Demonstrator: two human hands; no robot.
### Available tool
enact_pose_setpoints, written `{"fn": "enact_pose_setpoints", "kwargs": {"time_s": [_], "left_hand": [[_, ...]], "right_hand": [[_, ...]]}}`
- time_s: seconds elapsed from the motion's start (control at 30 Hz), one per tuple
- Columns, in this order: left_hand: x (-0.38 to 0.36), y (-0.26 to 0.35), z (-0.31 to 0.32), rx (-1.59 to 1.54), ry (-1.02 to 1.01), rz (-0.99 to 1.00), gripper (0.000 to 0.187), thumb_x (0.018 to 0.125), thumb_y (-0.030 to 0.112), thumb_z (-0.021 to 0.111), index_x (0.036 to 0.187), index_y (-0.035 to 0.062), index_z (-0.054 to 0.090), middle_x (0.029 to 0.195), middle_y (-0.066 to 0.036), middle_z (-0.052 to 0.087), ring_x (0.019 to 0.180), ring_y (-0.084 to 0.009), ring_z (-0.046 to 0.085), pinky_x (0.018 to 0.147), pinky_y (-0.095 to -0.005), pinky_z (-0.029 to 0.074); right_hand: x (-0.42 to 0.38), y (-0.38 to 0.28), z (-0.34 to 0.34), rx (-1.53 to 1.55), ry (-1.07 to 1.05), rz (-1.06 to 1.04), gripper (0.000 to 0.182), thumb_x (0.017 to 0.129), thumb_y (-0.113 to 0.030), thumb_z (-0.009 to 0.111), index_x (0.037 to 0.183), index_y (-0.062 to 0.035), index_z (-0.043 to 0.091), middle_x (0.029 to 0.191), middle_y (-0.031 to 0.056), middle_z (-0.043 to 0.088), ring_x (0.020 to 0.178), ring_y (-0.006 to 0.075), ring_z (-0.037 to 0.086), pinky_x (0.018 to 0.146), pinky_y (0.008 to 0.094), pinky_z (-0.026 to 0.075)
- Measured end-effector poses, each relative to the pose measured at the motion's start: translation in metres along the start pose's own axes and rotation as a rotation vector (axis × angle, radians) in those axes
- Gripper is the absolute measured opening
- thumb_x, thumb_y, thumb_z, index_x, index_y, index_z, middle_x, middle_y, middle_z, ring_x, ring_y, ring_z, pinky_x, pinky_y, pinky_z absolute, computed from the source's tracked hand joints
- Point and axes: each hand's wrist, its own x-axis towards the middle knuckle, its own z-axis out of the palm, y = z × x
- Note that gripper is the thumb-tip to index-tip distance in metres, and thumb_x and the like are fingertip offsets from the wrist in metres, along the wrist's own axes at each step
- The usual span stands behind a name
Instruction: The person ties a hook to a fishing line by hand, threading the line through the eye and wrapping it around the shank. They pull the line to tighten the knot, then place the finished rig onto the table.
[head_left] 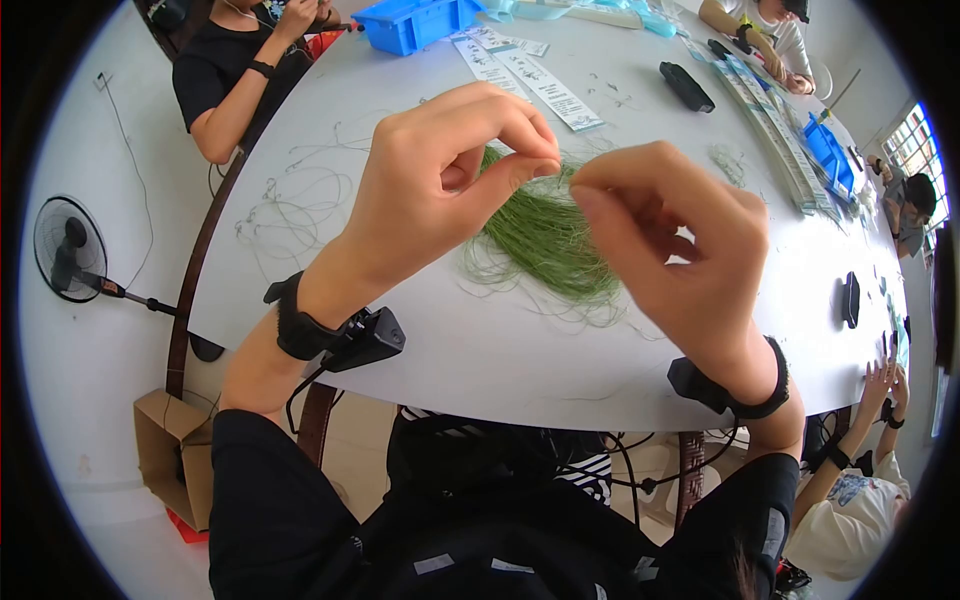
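A bundle of thin green strands, like fine line (545,245), lies on the white table (440,350) beneath and between my hands. Above its left side, my left hand (445,165) is closed in a pinch, thumb against forefinger. My right hand (680,225) is also pinched, a short gap away, over the bundle's right side. Whatever is between the fingertips is too fine to make out. Loose strand ends fan out around the bundle.
Tangled clear line (290,215) lies to the left. Beyond my hands are printed paper strips (545,90), a blue bin (415,25) and a black case (686,87). Long packs (770,130) lie at right. Other people sit around the table; a fan (75,245) stands left.
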Motion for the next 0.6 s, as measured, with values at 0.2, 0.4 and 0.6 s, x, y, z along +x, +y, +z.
{"fn": "enact_pose_setpoints", "kwargs": {"time_s": [0.2, 0.4, 0.6], "left_hand": [[0.001, 0.005, 0.000, -0.013, -0.058, 0.031, 0.010, 0.073, -0.003, 0.067, 0.075, 0.0041, 0.062, 0.084, -0.003, 0.063, 0.044, 0.0015, 0.029, 0.039, -0.0156, 0.019], [0.001, 0.004, 0.001, -0.025, 0.001, 0.055, 0.009, 0.073, -0.002, 0.068, 0.077, 0.0041, 0.062, 0.084, -0.003, 0.063, 0.047, 0.0021, 0.033, 0.039, -0.0144, 0.021], [0.001, 0.001, 0.000, 0.004, 0.072, 0.043, 0.008, 0.075, 0.000, 0.068, 0.079, 0.0043, 0.063, 0.085, -0.002, 0.063, 0.048, 0.0024, 0.031, 0.040, -0.0141, 0.020]], "right_hand": [[0.009, 0.021, 0.001, 0.264, 0.038, 0.369, 0.008, 0.080, -0.009, 0.061, 0.079, -0.0015, 0.060, 0.057, -0.0038, 0.054, 0.052, 0.0003, 0.045, 0.046, 0.0164, 0.034], [0.007, 0.038, 0.008, 0.785, -0.306, 0.769, 0.017, 0.083, -0.018, 0.061, 0.080, -0.0013, 0.060, 0.064, -0.0004, 0.055, 0.054, 0.0024, 0.043, 0.047, 0.0172, 0.030], [-0.004, 0.033, 0.021, 1.071, -0.438, 0.978, 0.015, 0.087, -0.020, 0.056, 0.082, -0.0060, 0.055, 0.066, -0.0036, 0.049, 0.054, 0.0017, 0.036, 0.048, 0.0170, 0.027]]}}
